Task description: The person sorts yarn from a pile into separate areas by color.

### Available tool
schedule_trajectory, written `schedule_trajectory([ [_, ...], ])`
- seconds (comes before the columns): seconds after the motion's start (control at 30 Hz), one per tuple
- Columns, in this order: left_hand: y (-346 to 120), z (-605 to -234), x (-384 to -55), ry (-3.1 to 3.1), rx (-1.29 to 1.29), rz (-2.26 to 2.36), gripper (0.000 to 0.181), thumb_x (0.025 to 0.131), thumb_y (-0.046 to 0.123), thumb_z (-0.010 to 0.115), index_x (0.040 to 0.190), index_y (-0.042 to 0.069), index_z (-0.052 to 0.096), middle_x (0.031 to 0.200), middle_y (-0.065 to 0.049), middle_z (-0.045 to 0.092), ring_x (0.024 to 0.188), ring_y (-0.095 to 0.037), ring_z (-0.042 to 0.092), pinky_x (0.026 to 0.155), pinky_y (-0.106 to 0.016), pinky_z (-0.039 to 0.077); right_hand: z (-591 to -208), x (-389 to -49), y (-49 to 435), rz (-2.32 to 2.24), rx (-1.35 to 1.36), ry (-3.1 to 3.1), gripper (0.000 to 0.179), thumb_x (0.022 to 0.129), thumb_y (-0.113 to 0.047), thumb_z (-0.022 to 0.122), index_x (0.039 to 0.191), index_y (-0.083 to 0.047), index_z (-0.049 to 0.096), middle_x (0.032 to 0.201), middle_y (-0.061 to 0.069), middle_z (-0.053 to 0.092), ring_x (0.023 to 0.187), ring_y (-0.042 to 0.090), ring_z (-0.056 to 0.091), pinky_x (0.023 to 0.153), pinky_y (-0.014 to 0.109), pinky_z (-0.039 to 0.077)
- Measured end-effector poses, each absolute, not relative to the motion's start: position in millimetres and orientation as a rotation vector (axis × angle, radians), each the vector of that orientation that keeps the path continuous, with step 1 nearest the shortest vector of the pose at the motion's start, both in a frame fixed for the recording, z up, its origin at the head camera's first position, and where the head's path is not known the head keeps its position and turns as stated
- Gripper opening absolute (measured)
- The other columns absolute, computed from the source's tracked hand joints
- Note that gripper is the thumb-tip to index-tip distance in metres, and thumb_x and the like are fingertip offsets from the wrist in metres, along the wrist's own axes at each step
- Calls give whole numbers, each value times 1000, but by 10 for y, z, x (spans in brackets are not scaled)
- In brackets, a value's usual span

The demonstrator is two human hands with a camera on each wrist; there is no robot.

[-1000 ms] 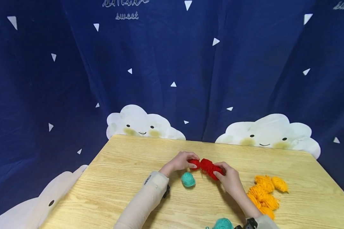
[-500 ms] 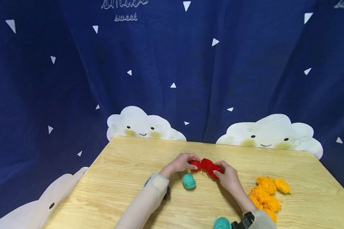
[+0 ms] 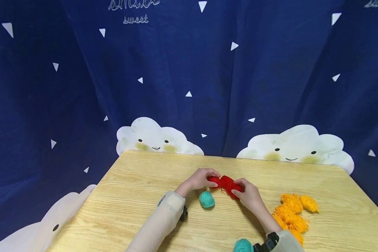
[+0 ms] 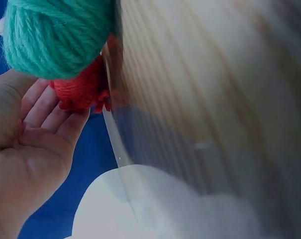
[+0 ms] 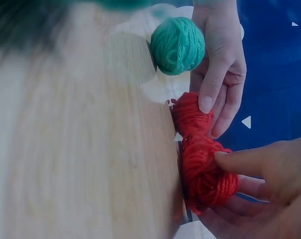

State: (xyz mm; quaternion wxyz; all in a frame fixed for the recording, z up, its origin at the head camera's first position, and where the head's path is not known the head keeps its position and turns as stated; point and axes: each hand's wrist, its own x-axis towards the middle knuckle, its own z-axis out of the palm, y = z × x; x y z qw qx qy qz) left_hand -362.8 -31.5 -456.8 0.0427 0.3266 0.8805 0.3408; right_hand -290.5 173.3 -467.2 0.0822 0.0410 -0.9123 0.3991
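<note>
Past the near teal ball (image 3: 207,199), our left hand (image 3: 199,178) pinches a red ball (image 5: 190,116), our right hand (image 3: 251,196) a red bundle (image 5: 208,172); we're seemingly aligning them, next needing gentle release.

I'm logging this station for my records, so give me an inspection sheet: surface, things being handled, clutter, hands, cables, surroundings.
Surface: wood-grain tabletop.
Things handled: red yarn balls, end to end, touching.
Clutter: teal ball near the left hand; second teal ball by the right wrist; orange yarn balls bunched at right.
Hands: left holds one end of the red row, right hand grips the other.
Cables: nothing seen.
Surroundings: blue backdrop, smiling clouds.
</note>
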Motion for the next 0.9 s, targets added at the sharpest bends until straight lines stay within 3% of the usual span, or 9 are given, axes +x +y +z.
schedule_trajectory([
  [0.6, -273, -4478, -3332, 2606, 1141, 1244, 37, 83, 13, 70, 119, 10, 63, 120, -5, 66, 114, -20, 61, 97, -30, 48, -4707, -2937, 1762, 1198, 114, -2758, 32, 82, -8, 69, 111, 1, 59, 105, 18, 66, 94, 29, 61, 80, 40, 53],
  [0.9, -256, -4457, -3058, 2541, 1251, 1212, 38, 83, 20, 70, 120, 13, 62, 121, 1, 65, 113, -11, 60, 96, -25, 48, -4711, -2919, 1757, 1185, 124, -2770, 31, 83, -8, 69, 111, 0, 59, 106, 18, 66, 96, 29, 61, 82, 41, 52],
])
